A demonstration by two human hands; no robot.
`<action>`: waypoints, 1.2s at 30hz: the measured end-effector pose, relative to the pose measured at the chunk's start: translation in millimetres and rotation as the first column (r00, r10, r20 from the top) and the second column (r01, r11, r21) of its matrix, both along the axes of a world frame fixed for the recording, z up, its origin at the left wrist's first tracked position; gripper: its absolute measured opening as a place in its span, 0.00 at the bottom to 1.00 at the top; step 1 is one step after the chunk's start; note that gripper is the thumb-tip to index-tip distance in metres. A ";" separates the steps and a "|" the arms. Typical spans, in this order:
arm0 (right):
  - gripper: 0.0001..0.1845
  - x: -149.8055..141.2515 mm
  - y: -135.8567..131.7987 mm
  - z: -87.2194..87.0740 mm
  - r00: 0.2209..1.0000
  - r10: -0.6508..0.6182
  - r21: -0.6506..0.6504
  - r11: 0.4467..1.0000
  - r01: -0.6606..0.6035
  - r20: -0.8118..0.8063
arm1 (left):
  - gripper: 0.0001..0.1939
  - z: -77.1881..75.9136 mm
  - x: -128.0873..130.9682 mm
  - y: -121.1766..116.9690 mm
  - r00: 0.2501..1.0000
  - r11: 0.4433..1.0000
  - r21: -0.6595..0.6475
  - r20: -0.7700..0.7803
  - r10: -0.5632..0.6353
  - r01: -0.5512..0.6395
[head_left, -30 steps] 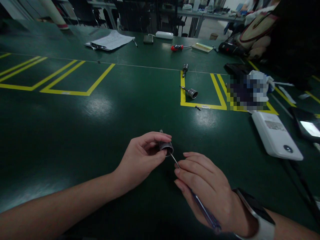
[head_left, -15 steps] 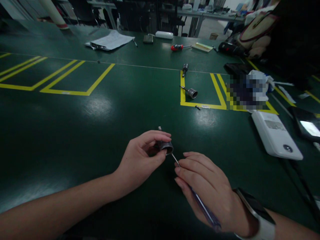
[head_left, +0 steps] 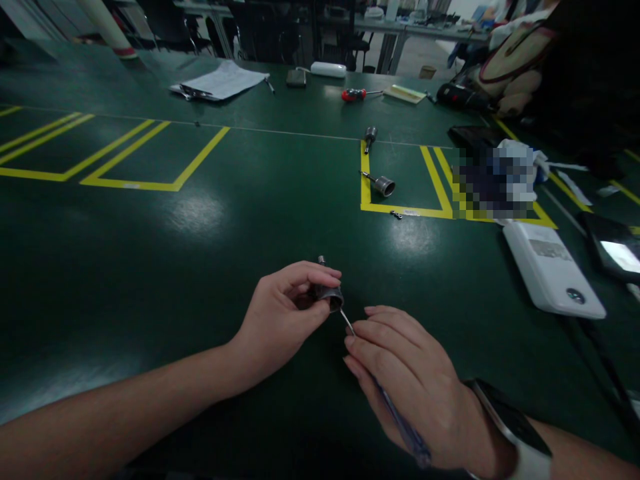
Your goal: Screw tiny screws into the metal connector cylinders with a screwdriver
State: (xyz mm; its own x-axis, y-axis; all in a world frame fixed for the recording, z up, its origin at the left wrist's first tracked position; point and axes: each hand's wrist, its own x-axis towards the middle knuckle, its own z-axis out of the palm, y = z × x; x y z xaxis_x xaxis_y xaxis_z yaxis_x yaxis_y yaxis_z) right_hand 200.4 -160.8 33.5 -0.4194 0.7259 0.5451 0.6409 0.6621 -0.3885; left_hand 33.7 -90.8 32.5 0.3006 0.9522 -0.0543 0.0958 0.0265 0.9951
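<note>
My left hand (head_left: 285,317) pinches a small grey metal cup-shaped part (head_left: 329,294) between thumb and fingers, its short stem pointing away from me. My right hand (head_left: 410,377) is closed round a thin blue-handled screwdriver (head_left: 395,417). The screwdriver's metal tip (head_left: 345,319) reaches into the open mouth of the part. Both hands hover just above the dark green table (head_left: 150,267), near its front edge. A watch sits on my right wrist (head_left: 510,427).
Two similar metal parts (head_left: 383,185) (head_left: 370,137) lie by a yellow-taped box, with a tiny screw (head_left: 397,215) at its edge. A white device (head_left: 550,270) and a dark phone (head_left: 617,253) lie right. Papers (head_left: 220,82), a red screwdriver (head_left: 356,95) and another person (head_left: 530,60) are far back.
My right hand has slid slightly left and toward me with the screwdriver. My left hand turned the part a little; the stem end dipped slightly.
</note>
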 end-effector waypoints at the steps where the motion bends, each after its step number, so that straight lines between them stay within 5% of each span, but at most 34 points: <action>1: 0.07 -0.5 0.3 -0.5 1.000 0.000 -0.001 1.000 0.000 0.007 | 0.07 -0.1 0.3 -0.1 1.000 1.000 0.004 -0.002 0.000 0.000; 9: 0.08 4.1 1.6 1.4 0.995 0.028 -0.028 0.999 -0.031 -0.100 | 0.08 -2.6 -0.2 2.2 1.000 0.999 -0.025 0.004 -0.024 0.024; 15: 0.10 12.3 7.2 4.0 0.946 -0.015 -0.197 0.979 -0.052 -0.325 | 0.22 1.4 -5.4 13.4 0.993 0.993 -0.036 -0.045 -0.112 0.110; 19: 0.08 15.1 15.1 4.7 0.924 -0.079 -0.382 0.921 -0.076 -0.375 | 0.19 -1.6 -12.0 30.7 0.973 0.981 0.164 -0.218 -0.068 0.106; 23: 0.07 15.1 30.6 10.1 0.899 -0.126 -0.518 0.847 -0.124 -0.420 | 0.20 -6.4 -15.8 59.3 0.884 0.868 0.468 -0.460 0.081 0.164; 26: 0.10 10.8 50.6 11.9 0.809 -0.144 -0.538 0.810 -0.235 -0.570 | 0.12 -10.6 -14.5 83.2 0.853 0.794 0.591 -0.481 0.204 0.143; 30: 0.11 0.1 80.4 5.3 0.610 -0.123 -0.446 0.795 -0.411 -0.783 | 0.13 -20.6 -12.4 103.5 0.873 0.762 0.641 -0.420 0.248 0.092; 33: 0.14 -5.9 93.4 -5.0 0.501 -0.188 -0.431 0.795 -0.427 -0.845 | 0.13 -27.4 -13.3 105.5 0.904 0.799 0.592 -0.391 0.173 0.103; 36: 0.12 -6.4 95.5 -16.5 0.483 -0.192 -0.418 0.807 -0.418 -0.854 | 0.11 -30.0 -14.9 101.5 0.912 0.803 0.569 -0.402 0.081 0.179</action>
State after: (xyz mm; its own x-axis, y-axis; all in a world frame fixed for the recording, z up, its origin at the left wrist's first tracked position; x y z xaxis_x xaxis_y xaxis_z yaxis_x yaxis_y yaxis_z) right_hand 194.0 -65.4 17.0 -0.0865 0.9708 0.2236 -0.2664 0.1937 -0.9442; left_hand 18.8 10.7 2.4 0.4250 0.8207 0.3818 0.4589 -0.5589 0.6907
